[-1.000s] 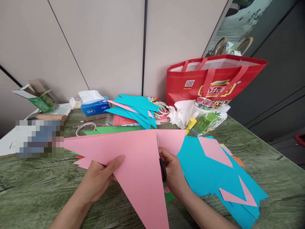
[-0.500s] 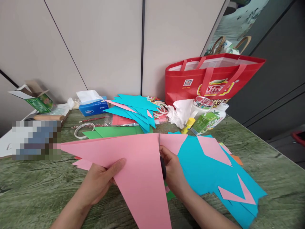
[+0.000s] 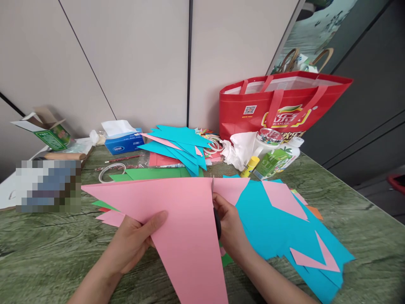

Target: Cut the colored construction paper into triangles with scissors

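Observation:
A large piece of pink paper (image 3: 186, 228), bent-shaped with a point to the left and a leg toward me, is held above the table. My left hand (image 3: 136, 240) pinches it, thumb on top and fingers underneath. My right hand (image 3: 230, 226) is closed around black-handled scissors (image 3: 217, 221) at the paper's right edge. Their narrow blades point away from me and lie along that edge; the lower parts are mostly hidden. Under and right of my right hand lie blue paper sheets (image 3: 268, 223) with pink offcuts (image 3: 284, 198) on top.
A pile of cut blue paper (image 3: 180, 145) lies at the back, beside a blue tissue box (image 3: 123, 141). To the right stand a yellow glue stick (image 3: 249, 166), a green carton (image 3: 270, 164) and a red bag (image 3: 247, 114). A tape roll (image 3: 111, 172) lies left of centre.
The pink paper has shifted very slightly, uncovering a green paper tip at its left. The scissor blades look a little wider apart at the paper's top edge. Both hands keep their holds.

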The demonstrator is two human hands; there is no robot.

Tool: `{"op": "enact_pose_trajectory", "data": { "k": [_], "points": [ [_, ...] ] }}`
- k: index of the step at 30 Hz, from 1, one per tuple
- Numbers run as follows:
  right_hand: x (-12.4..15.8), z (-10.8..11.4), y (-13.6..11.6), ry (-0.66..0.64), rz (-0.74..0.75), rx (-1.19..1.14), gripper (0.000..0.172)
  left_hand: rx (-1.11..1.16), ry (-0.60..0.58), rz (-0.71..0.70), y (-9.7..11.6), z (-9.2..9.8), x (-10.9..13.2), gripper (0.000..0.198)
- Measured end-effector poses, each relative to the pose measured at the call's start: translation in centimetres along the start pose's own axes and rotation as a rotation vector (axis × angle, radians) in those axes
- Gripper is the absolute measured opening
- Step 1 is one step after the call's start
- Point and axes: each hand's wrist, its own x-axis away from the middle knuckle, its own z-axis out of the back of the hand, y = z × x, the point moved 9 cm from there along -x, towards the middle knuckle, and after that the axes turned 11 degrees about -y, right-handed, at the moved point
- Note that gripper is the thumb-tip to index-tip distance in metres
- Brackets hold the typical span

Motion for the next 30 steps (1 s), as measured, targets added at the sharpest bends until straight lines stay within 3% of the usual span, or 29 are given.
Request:
{"op": "enact_pose_trajectory", "data": {
  "k": [23, 30],
  "points": [
    [0.0, 0.3, 0.8, 0.024, -0.035, -0.05, 0.018, -0.03, -0.064, -0.007, -0.6, 0.2, -0.3, 0.018],
    [0.0, 0.6, 1.0, 0.048, -0.072, -0.025, 0.01, -0.033, -0.022, -0.022, -0.3, 0.7, -0.4, 0.022]
  ]
}}
